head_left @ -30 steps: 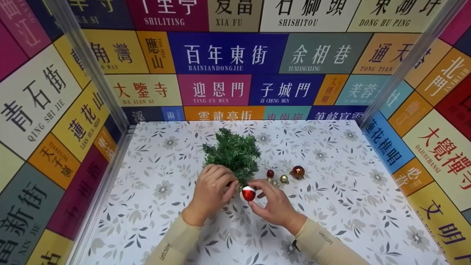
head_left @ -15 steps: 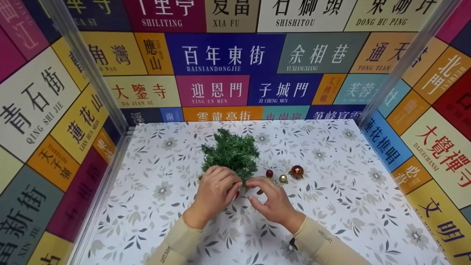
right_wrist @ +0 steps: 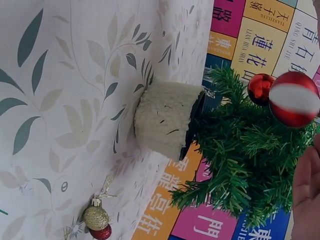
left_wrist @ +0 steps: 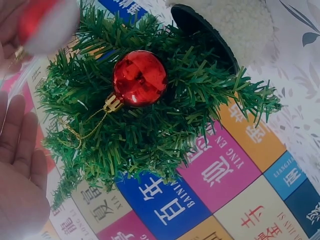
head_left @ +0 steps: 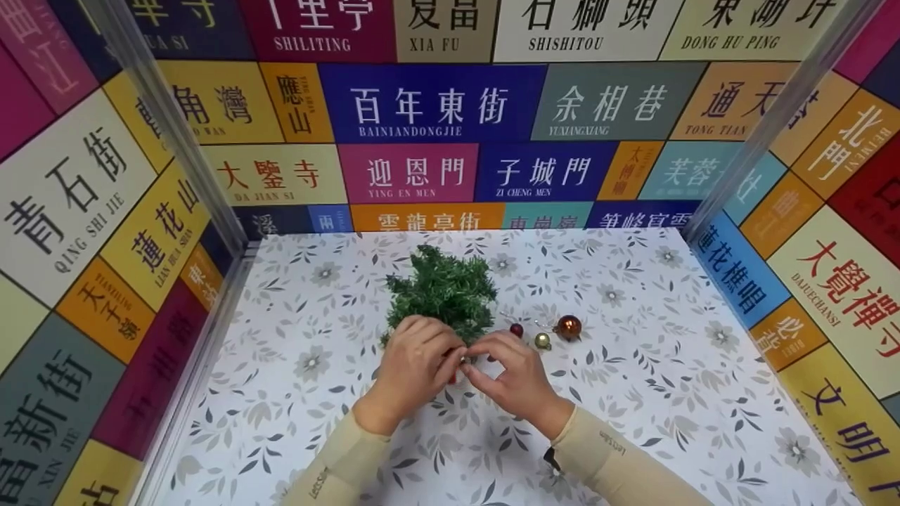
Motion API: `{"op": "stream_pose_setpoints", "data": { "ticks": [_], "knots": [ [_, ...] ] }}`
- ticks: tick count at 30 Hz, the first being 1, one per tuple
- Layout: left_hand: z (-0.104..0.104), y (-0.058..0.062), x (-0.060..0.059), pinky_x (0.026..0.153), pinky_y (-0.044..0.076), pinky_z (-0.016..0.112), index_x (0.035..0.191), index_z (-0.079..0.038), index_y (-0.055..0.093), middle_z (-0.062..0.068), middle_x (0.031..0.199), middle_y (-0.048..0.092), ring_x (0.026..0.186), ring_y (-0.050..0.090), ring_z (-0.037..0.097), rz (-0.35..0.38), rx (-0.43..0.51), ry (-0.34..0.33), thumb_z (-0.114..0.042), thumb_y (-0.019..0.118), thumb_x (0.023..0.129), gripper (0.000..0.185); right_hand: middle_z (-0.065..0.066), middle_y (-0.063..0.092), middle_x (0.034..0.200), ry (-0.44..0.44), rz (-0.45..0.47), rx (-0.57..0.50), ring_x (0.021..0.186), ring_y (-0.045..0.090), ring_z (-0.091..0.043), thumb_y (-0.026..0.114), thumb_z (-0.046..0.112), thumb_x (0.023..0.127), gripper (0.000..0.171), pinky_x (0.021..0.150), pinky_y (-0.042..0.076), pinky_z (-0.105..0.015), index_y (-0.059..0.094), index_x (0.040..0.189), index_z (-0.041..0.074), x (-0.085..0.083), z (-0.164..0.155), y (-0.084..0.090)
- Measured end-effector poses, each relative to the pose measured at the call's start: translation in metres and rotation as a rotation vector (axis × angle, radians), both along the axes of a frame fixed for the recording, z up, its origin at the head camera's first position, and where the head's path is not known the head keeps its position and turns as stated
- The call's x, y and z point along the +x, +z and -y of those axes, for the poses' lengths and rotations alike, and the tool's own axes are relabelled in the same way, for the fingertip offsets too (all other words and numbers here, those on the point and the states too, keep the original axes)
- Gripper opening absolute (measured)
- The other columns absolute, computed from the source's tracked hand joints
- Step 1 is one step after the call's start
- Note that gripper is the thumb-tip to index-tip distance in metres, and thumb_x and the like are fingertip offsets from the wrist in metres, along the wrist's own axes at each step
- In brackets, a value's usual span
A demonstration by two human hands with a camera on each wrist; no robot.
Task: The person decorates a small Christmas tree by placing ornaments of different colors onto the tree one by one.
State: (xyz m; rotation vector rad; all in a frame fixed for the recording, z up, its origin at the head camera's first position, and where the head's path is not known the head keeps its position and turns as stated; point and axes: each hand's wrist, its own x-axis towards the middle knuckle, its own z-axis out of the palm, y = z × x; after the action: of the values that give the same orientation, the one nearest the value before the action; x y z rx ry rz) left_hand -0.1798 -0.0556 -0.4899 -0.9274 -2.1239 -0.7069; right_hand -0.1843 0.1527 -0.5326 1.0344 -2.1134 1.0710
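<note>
Both hands meet in front of a small artificial Christmas tree (head_left: 446,281). My left hand (head_left: 415,358) pinches the top of a red-and-white bauble (right_wrist: 295,99), which hangs below the fingertips and is mostly hidden in the head view. Thumb and forefinger of my right hand (head_left: 517,372) come together at the same spot, on the bauble's thin cord. Another bauble, shiny red with a gold cap and cord (left_wrist: 140,78), rests among the tree's branches. A fuzzy cream covering wraps the tree's pot (right_wrist: 167,120).
Right of the tree lie a copper-brown bauble (head_left: 568,327), a gold bauble (head_left: 543,341) and a small dark red bauble (head_left: 517,329). A white tabletop with a leaf pattern (head_left: 675,393) spreads under everything. Panels of colourful signs (head_left: 436,102) stand on three sides.
The red-and-white bauble has swung from between the hands to under the left fingers. My right hand has moved left, its thumb and forefinger closing in at the left fingertips.
</note>
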Motion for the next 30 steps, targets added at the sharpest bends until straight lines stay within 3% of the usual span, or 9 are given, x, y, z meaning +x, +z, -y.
{"op": "stream_pose_setpoints", "data": {
  "ticks": [9,14,19,26,30],
  "knots": [
    [0.0013,-0.0009,-0.0004,0.091,0.046,0.038,0.088,-0.017,0.074,-0.004,0.092,0.070,0.090,0.064,0.017,0.020,-0.002,-0.001,-0.019,0.074,0.090,0.003,0.008,0.065,0.105,0.045,0.052,-0.012,0.082,0.062,-0.016,0.072,0.009,0.090,0.023,0.069,0.050,-0.022,0.070,0.109,0.021,-0.0048,-0.0010,0.0017],
    [0.0019,-0.0013,0.0005,0.092,0.045,0.037,0.090,-0.017,0.075,-0.005,0.093,0.070,0.090,0.064,0.016,0.035,-0.013,0.000,-0.021,0.070,0.094,0.008,0.005,0.067,0.102,0.100,0.058,-0.037,0.082,0.062,-0.014,0.071,0.004,0.090,0.021,0.066,0.052,-0.028,0.071,0.106,0.018,-0.0062,-0.0004,0.0038],
    [0.0023,-0.0011,0.0005,0.092,0.045,0.036,0.090,-0.018,0.075,-0.005,0.093,0.070,0.091,0.064,0.015,0.044,-0.007,0.001,-0.021,0.068,0.095,0.009,0.005,0.067,0.102,0.100,0.059,-0.046,0.080,0.062,-0.015,0.069,0.003,0.090,0.019,0.069,0.049,-0.021,0.072,0.103,0.016,-0.0054,0.0005,0.0061],
    [0.0009,-0.0009,0.0003,0.091,0.046,0.036,0.087,-0.017,0.074,-0.005,0.092,0.070,0.090,0.064,0.015,0.018,0.001,-0.002,-0.018,0.076,0.088,0.002,0.007,0.067,0.101,0.081,0.012,-0.023,0.082,0.062,-0.012,0.072,0.006,0.088,0.019,0.064,0.053,-0.034,0.072,0.102,0.020,-0.0053,0.0024,0.0067],
    [0.0015,-0.0012,-0.0002,0.092,0.046,0.036,0.086,-0.017,0.075,-0.005,0.092,0.070,0.089,0.064,0.015,0.015,-0.005,-0.004,-0.017,0.077,0.087,0.003,0.006,0.069,0.100,0.088,0.001,-0.029,0.082,0.063,-0.010,0.072,0.004,0.087,0.021,0.066,0.053,-0.030,0.074,0.101,0.019,-0.0059,0.0020,0.0061]
  ]
}}
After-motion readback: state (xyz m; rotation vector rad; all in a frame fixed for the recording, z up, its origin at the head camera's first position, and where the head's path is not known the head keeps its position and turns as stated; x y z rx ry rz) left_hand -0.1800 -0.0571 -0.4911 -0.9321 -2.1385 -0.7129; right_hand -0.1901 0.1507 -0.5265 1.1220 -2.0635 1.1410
